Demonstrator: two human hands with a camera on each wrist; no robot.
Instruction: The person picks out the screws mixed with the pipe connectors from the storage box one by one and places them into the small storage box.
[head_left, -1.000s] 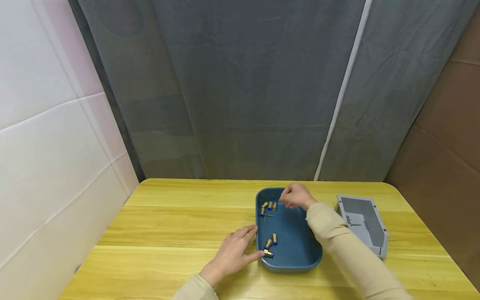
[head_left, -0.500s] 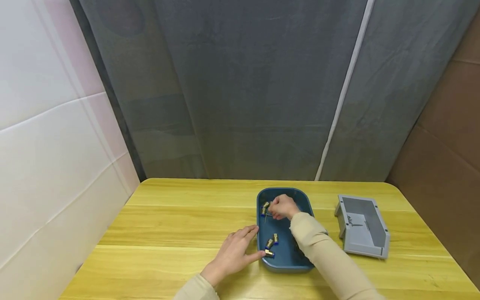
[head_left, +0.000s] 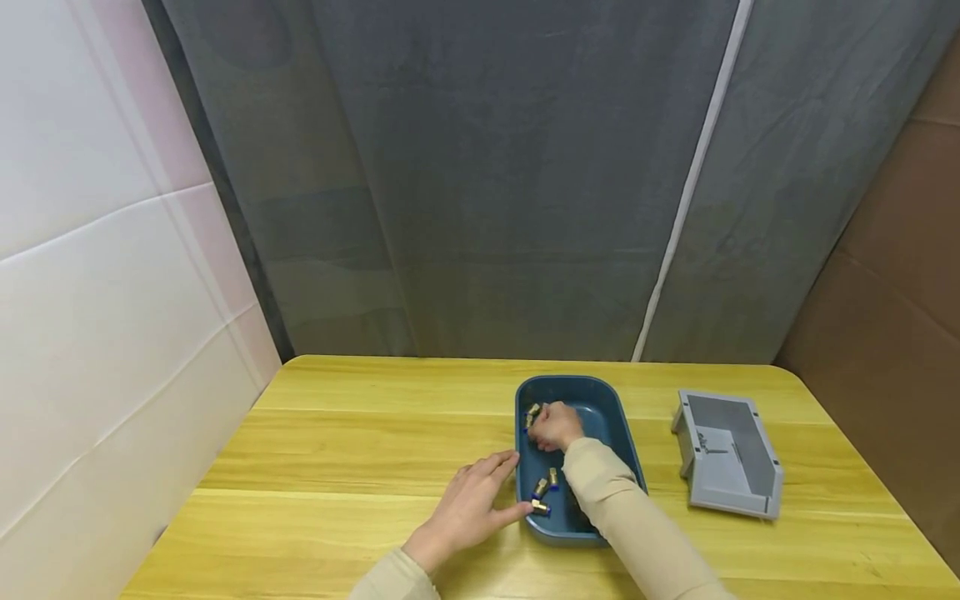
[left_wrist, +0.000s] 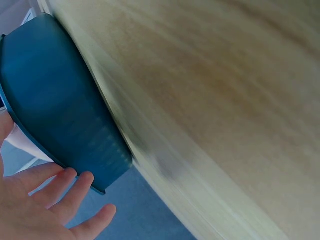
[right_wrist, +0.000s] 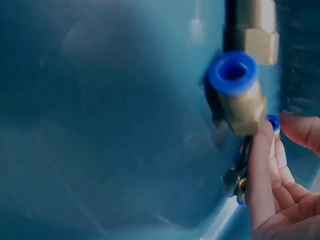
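Note:
A blue tray (head_left: 628, 454) sits on the yellow wooden table (head_left: 360, 450) and holds several brass fittings with blue rings. My right hand (head_left: 546, 427) is down inside the tray's far left part with its fingers curled. In the right wrist view its fingertips (right_wrist: 262, 150) pinch a small brass fitting (right_wrist: 273, 122) beside a bigger fitting (right_wrist: 241, 97). One fitting (head_left: 532, 411) shows just beyond the hand, and others (head_left: 543, 487) lie near the tray's front left. My left hand (head_left: 480, 500) lies flat on the table, its straight fingers (left_wrist: 65, 192) against the tray's left wall (left_wrist: 55, 110).
A grey open-fronted bin (head_left: 726, 454) stands on the table to the right of the tray. A grey curtain hangs behind the table, a white wall is at the left and a brown board at the right.
My right hand has moved from the tray's far right edge to the left and down into the tray, onto the fittings at its far left. The left hand has not moved.

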